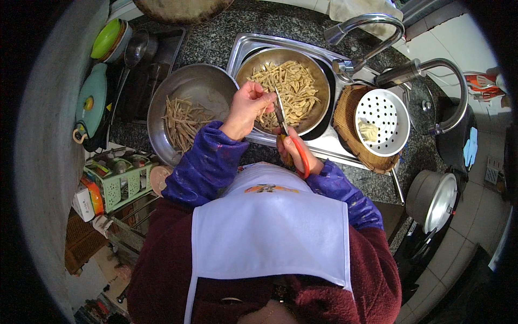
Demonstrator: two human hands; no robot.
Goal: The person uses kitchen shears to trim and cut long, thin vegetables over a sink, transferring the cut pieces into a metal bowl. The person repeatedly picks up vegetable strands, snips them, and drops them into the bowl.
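My right hand (292, 147) is wrapped round a pair of scissors (280, 114) with red-orange handles, their blades pointing up and away from me. Beside the blades, my left hand (249, 107) is closed in a pinch; what sits between its fingertips is too small to make out. Both hands are over the near side of a metal bowl (325, 81) full of pale yellowish cut strips (294, 89), set in the sink. To the left, a wider metal bowl (208, 81) holds longer, brownish dried strips (183, 123), heaped toward its near left side.
At right, a white colander (396, 113) with a pale lump inside rests on a woven brown tray (345, 116). Two chrome taps (399, 32) arch behind it. A pot (426, 197) stands lower right, a green lid (93, 105) far left, a green basket (121, 189) below.
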